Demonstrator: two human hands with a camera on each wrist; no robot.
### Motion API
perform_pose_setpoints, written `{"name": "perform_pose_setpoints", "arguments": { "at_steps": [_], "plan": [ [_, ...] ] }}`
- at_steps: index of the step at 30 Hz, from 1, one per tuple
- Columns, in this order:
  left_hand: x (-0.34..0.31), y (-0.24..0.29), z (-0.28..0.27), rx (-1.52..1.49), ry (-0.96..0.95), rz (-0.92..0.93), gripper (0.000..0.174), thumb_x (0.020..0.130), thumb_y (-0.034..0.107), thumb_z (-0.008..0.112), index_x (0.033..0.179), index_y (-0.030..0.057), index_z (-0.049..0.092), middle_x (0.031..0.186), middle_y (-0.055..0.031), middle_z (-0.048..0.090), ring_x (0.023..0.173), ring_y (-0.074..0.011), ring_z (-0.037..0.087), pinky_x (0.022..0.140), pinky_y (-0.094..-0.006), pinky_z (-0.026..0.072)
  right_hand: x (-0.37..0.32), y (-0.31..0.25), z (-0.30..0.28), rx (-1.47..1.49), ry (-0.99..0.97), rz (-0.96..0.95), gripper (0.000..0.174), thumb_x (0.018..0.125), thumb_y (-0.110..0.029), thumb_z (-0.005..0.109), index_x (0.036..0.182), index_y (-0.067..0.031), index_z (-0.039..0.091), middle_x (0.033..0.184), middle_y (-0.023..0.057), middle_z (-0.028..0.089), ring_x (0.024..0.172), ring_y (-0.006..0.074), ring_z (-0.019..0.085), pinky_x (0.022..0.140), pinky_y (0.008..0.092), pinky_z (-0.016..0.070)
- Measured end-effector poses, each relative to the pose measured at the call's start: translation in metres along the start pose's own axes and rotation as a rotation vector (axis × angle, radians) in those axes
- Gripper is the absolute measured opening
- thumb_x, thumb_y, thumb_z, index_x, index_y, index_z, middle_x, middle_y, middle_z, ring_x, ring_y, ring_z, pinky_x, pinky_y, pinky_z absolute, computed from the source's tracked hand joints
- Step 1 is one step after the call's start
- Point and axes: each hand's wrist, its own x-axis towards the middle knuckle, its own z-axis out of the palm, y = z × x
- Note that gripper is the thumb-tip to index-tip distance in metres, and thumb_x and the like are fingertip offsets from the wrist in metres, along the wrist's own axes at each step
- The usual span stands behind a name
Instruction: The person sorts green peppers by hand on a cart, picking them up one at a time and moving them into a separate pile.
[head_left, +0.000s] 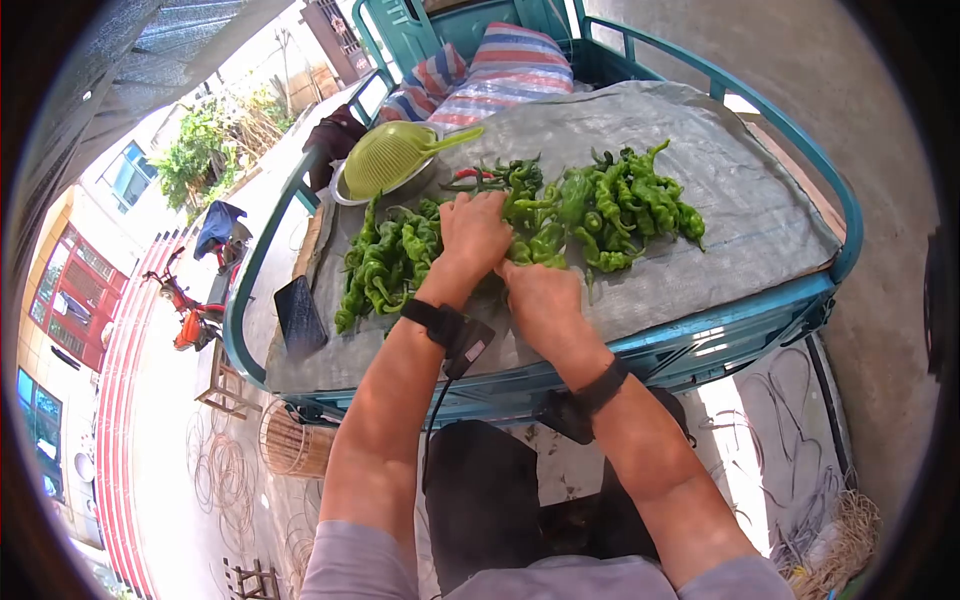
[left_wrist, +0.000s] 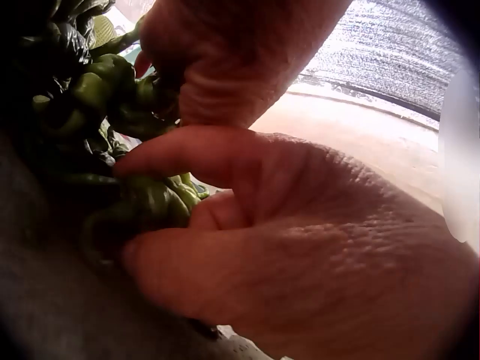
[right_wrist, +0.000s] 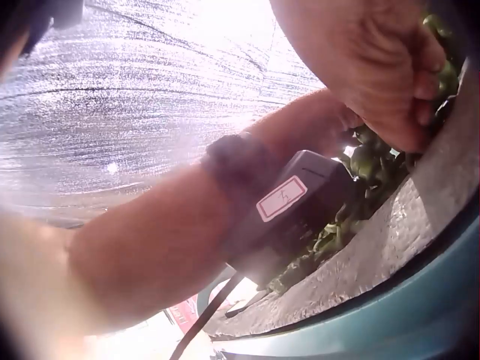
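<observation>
Long wrinkled green peppers lie in a left heap (head_left: 385, 255) and a larger right heap (head_left: 625, 205). Between these heaps, my left hand (head_left: 475, 235) reaches in from the left. In the left wrist view its thumb and forefinger bend around a green pepper (left_wrist: 154, 202). Close beside it, my right hand (head_left: 545, 305) has curled fingers at the near edge of the peppers, gripping a green pepper (right_wrist: 448, 79) that mostly hides behind the fingers. A few red peppers (head_left: 470, 174) show among green ones behind the left hand.
A grey cloth (head_left: 770, 215) covers the bed of a teal cart with rails (head_left: 845, 190). A yellow-green strainer (head_left: 390, 155) rests on a metal bowl (head_left: 412, 186) at the back left. A phone (head_left: 300, 318) lies near the left edge; striped sacks (head_left: 515, 70) lie behind.
</observation>
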Motion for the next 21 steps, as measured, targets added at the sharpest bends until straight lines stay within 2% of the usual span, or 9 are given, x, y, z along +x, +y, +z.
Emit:
{"name": "perform_pose_setpoints", "arguments": {
  "at_steps": [1,4,7,10,13,16,17,20,21],
  "plan": [
    [0.003,-0.002,-0.007,-0.005,-0.038,-0.065,0.056,0.081,0.022,0.068,0.134,0.0081,0.057,0.117,-0.0190,0.069,0.114,-0.0358,0.057,0.100,-0.0463,0.0394,0.001,0.002,0.001,0.045,0.037,-0.005,0.035,0.085,-0.013,0.067,0.119,-0.0154,0.062,0.078,0.0115,0.072,0.076,0.0336,0.073,0.067,0.0470,0.0554],
    [0.006,-0.006,-0.020,-0.024,0.128,-0.340,0.033,0.085,0.021,0.066,0.112,0.0024,0.062,0.116,-0.0169,0.069,0.111,-0.0390,0.059,0.097,-0.0511,0.0413,-0.001,0.002,-0.004,0.187,0.136,0.025,0.027,0.089,-0.017,0.066,0.116,-0.0149,0.062,0.078,0.0119,0.072,0.078,0.0349,0.072,0.067,0.0470,0.0545],
    [0.012,-0.019,-0.027,0.025,0.066,-0.483,0.049,0.084,0.029,0.073,0.120,-0.0007,0.057,0.120,-0.0207,0.066,0.113,-0.0392,0.058,0.097,-0.0515,0.0426,-0.001,-0.003,-0.015,0.321,0.243,0.126,0.018,0.095,-0.022,0.062,0.110,-0.0136,0.061,0.078,0.0131,0.071,0.078,0.0364,0.071,0.066,0.0483,0.0531],
    [0.013,-0.026,-0.020,0.128,0.176,-0.447,0.063,0.081,0.034,0.080,0.127,0.0011,0.052,0.129,-0.0196,0.060,0.120,-0.0370,0.054,0.098,-0.0504,0.0421,0.002,0.001,-0.019,0.490,0.390,0.213,0.014,0.097,-0.023,0.058,0.106,-0.0123,0.060,0.078,0.0149,0.071,0.076,0.0382,0.070,0.067,0.0520,0.0512],
    [0.012,-0.020,-0.014,0.125,0.327,-0.343,0.066,0.079,0.033,0.082,0.129,0.0020,0.052,0.136,-0.0180,0.053,0.127,-0.0355,0.049,0.099,-0.0496,0.0410,0.005,0.017,-0.026,0.694,0.507,0.203,0.015,0.097,-0.022,0.056,0.108,-0.0130,0.060,0.079,0.0145,0.071,0.077,0.0394,0.069,0.068,0.0518,0.0505],
    [0.009,-0.010,-0.013,0.225,0.615,-0.091,0.066,0.082,0.034,0.080,0.132,0.0018,0.051,0.133,-0.0194,0.056,0.124,-0.0370,0.051,0.100,-0.0496,0.0411,0.000,0.028,-0.038,0.697,0.360,0.202,0.018,0.095,-0.018,0.057,0.111,-0.0151,0.063,0.079,0.0134,0.071,0.079,0.0388,0.069,0.069,0.0508,0.0510],
    [0.008,-0.008,-0.015,0.213,0.651,0.004,0.053,0.083,0.022,0.075,0.128,0.0049,0.055,0.132,-0.0150,0.057,0.126,-0.0336,0.050,0.099,-0.0472,0.0402,-0.003,0.031,-0.038,0.563,0.302,0.108,0.026,0.091,-0.016,0.059,0.116,-0.0150,0.064,0.074,0.0104,0.068,0.072,0.0320,0.068,0.065,0.0441,0.0508],
    [0.010,-0.013,-0.015,0.242,0.445,0.285,0.036,0.085,0.012,0.066,0.121,0.0086,0.062,0.119,-0.0106,0.065,0.119,-0.0297,0.056,0.099,-0.0442,0.0415,-0.010,0.033,-0.028,0.384,0.241,-0.167,0.034,0.085,-0.015,0.063,0.118,-0.0175,0.066,0.080,0.0120,0.070,0.077,0.0357,0.069,0.067,0.0467,0.0526],
    [0.008,-0.014,-0.014,0.211,0.369,0.329,0.034,0.085,0.010,0.063,0.119,0.0096,0.064,0.116,-0.0095,0.067,0.117,-0.0286,0.057,0.098,-0.0432,0.0420,-0.013,0.033,-0.028,0.344,0.161,-0.201,0.038,0.081,-0.013,0.066,0.119,-0.0199,0.066,0.084,0.0115,0.071,0.080,0.0353,0.069,0.069,0.0474,0.0544]
  ]
}}
